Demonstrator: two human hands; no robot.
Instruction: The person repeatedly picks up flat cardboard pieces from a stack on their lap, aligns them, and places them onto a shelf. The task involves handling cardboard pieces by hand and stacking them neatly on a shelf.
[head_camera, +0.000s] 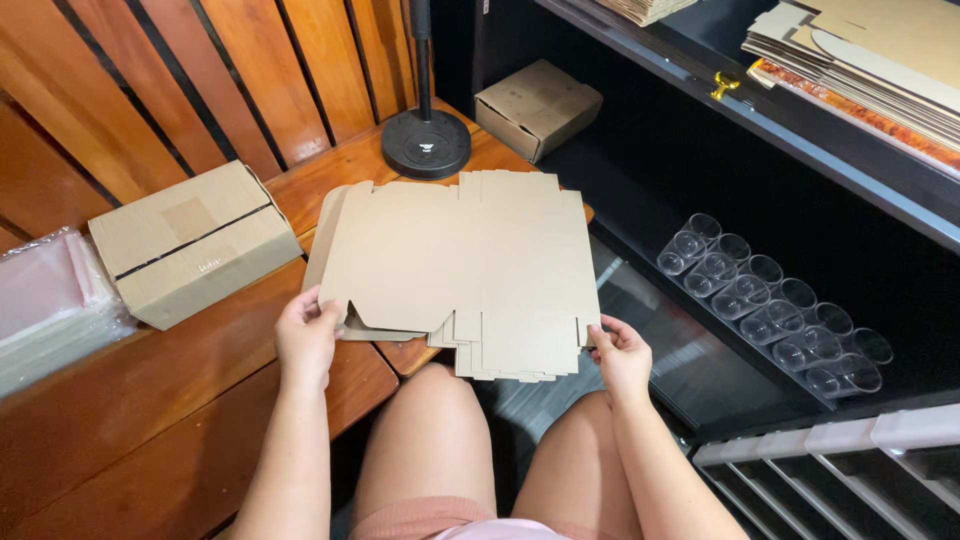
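Observation:
A flat, unfolded cardboard box blank (455, 265) lies on top of a small stack of similar blanks, partly over the edge of the wooden table (150, 400). My left hand (307, 335) grips the blank's near left edge. At the near right corner, my right hand (620, 355) pinches the blank's edge. Both hands hold the sheet above my knees.
A closed cardboard box (190, 243) sits at the left on the table, beside clear plastic bags (45, 300). A black round stand base (426, 143) and a small box (538, 107) lie farther back. Clear plastic cups (770, 300) line a dark shelf on the right, with stacked cardboard blanks (870, 60) above.

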